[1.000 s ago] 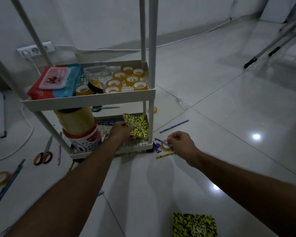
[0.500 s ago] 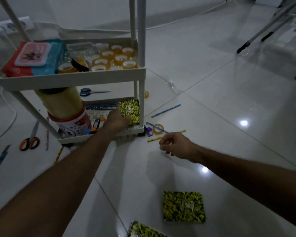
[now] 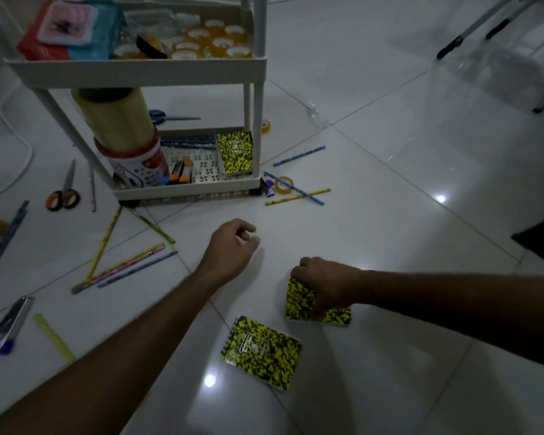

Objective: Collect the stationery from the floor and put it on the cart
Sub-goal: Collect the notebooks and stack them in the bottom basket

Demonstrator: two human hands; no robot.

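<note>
Notebook-gathering is the step in hand: the right hand [image 3: 324, 285] closes over a yellow-and-black speckled notebook [image 3: 305, 304] on the glossy white tiled floor [image 3: 390, 171], one edge tilting up. The left hand [image 3: 233, 246] hovers empty, fingers loosely curled. Next it needs lifting onto the white plastic cart [image 3: 182, 191], probably its bottom shelf. Pencils and scissors litter the dim room.

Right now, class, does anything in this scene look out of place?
Yes. Stationery is scattered across the floor around the cart: pencils, orange-handled scissors and a yellow notebook lying loose. The right hand is on another notebook.
</note>
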